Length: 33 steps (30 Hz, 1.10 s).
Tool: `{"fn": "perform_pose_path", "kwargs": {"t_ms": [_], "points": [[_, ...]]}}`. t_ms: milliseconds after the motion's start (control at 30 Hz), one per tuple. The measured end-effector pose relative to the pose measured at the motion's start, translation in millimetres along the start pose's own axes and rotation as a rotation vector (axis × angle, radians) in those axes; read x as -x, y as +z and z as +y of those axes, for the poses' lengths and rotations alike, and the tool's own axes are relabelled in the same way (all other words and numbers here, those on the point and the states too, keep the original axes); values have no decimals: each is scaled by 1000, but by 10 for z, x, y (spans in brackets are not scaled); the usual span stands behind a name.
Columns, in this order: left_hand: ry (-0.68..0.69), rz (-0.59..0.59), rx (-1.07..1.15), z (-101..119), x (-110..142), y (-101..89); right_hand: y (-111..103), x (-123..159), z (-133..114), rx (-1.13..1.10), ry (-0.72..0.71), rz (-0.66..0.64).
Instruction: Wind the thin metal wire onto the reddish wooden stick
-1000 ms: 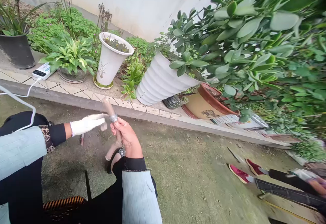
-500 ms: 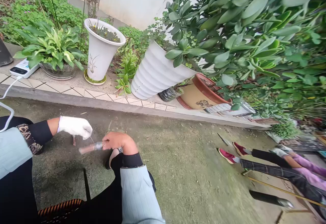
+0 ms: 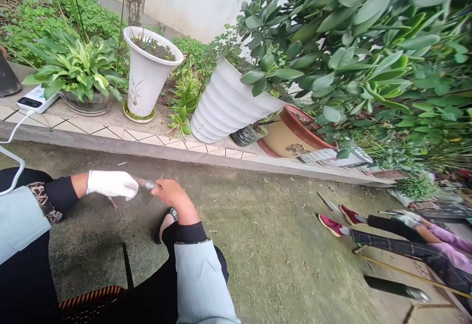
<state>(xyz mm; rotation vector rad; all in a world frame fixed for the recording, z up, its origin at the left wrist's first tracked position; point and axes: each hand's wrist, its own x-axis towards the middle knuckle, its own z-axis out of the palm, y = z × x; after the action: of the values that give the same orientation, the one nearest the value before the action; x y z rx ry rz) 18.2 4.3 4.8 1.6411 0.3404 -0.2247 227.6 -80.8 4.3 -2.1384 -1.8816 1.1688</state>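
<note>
My right hand (image 3: 171, 192), bare, is closed on one end of a short brown stick with a silvery-grey band (image 3: 148, 185) around it. The stick points left, towards my left hand (image 3: 112, 185), which wears a white knit glove and has its fingers curled shut. The stick's far end meets the gloved fingertips, and the glove partly hides it. What those fingers pinch is hidden. A small reddish-brown piece (image 3: 112, 202) shows just below the glove; I cannot tell whether the hand holds it. Both hands are above the concrete floor, in front of my knees.
A tiled ledge (image 3: 110, 132) crosses ahead, bearing a white flowerpot (image 3: 147, 80), a ribbed white planter (image 3: 228, 103) and a brown pot (image 3: 291, 134). A white device (image 3: 35, 100) with a cable lies at left. Another person's red shoes (image 3: 331, 225) and legs are at right.
My gloved left hand has come right and now meets the stick. Earlier a thin strand ran from its fingertips to the stick. My right hand has risen slightly and turned the stick.
</note>
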Motion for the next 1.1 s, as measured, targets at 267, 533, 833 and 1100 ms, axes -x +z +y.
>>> {"fn": "perform_pose_path", "kwargs": {"t_ms": [267,533,833,1100], "points": [[51,73,72,24,9,-29,-180,270,1,-618,-456,-520],[121,-10,-79,-32,0,46,-210,129,124,-397,-71,199],[132,-17,-49,71,43,30,-77,203,-123,-293,-358,-729],[113,65,-11,-10,33,28,-213,159,100,-609,-177,189]]}}
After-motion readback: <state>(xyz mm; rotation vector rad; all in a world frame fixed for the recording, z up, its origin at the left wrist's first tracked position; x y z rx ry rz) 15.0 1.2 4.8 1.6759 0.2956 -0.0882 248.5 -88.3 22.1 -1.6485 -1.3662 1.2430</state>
